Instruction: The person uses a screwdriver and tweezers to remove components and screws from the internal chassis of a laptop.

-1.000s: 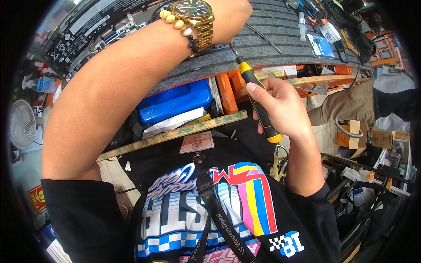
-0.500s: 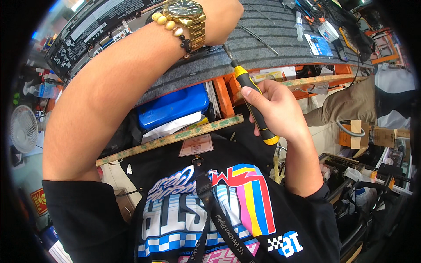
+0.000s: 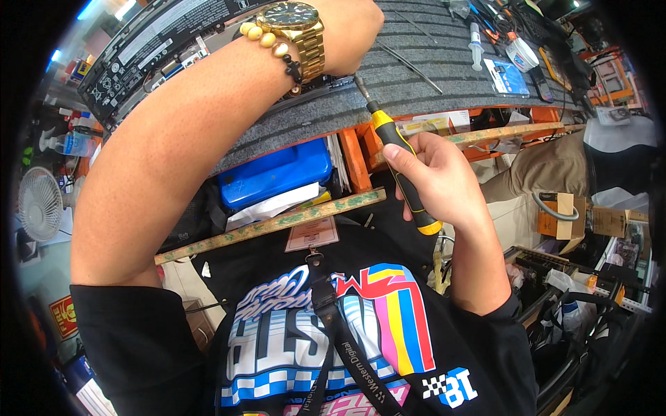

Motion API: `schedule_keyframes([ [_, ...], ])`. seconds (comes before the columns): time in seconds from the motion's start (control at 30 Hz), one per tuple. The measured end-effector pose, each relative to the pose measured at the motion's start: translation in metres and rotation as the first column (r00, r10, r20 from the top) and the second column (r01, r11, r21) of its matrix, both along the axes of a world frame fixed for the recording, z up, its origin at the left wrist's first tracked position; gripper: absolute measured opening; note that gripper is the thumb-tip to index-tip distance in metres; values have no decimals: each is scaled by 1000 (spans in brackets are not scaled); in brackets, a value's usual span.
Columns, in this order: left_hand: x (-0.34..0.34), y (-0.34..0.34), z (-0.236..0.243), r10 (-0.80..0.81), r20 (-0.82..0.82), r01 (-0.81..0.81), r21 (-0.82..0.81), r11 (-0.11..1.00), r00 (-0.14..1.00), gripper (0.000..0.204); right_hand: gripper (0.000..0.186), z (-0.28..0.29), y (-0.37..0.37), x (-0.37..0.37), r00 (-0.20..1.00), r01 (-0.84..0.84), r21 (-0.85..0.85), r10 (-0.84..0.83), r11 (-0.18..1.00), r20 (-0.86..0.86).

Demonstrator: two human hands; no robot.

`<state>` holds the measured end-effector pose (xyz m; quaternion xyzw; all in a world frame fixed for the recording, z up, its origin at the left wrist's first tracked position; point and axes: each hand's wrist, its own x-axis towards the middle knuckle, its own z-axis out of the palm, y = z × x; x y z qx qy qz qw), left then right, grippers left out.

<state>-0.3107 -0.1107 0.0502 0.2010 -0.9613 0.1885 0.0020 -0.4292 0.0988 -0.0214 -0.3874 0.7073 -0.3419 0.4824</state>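
My right hand (image 3: 444, 177) is closed round the black and yellow handle of a screwdriver (image 3: 386, 130). The screwdriver's metal shaft slants up and left, and its tip is close to my left hand (image 3: 354, 35). My left arm reaches across an opened laptop (image 3: 156, 45), whose black battery with pale labels shows at the upper left. My left wrist bears a gold watch and a beaded bracelet. The fingers of that hand are hidden behind it or beyond the top edge. Whatever the screwdriver tip meets is hard to make out.
A grey ribbed mat (image 3: 409, 83) covers the bench, with thin tweezers (image 3: 413, 67) on it. Farther right lie a syringe (image 3: 476, 47), a white tub (image 3: 522, 53) and several tools. Below the bench edge sits a blue case (image 3: 274, 173). A person's trousered leg (image 3: 544, 166) is at the right.
The view has shifted slightly. My right hand keeps its grip on the screwdriver, and both arms hold nearly the same pose.
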Motion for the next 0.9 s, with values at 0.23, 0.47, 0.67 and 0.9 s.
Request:
schedule_keyframes([
  [0.23, -3, 0, -5, -74, -64, 69, -68, 995, 995, 20, 43, 1, 2, 0, 996, 63, 5, -63, 998, 66],
  [0.47, 3, 1, -6, -26, -53, 25, -16, 1000, 998, 34, 41, 6, 0, -2, 999, 21, 36, -22, 999, 33],
  [0.67, -1, 7, 1, -20, -17, 20, -41, 999, 1000, 39, 47, 6, 3, -7, 999, 16, -45, -18, 999, -47],
  [0.9, 4, 4, -3, -19, -13, 19, -39, 999, 1000, 41, 46, 13, 2, -3, 999, 43, 6, -43, 999, -9],
])
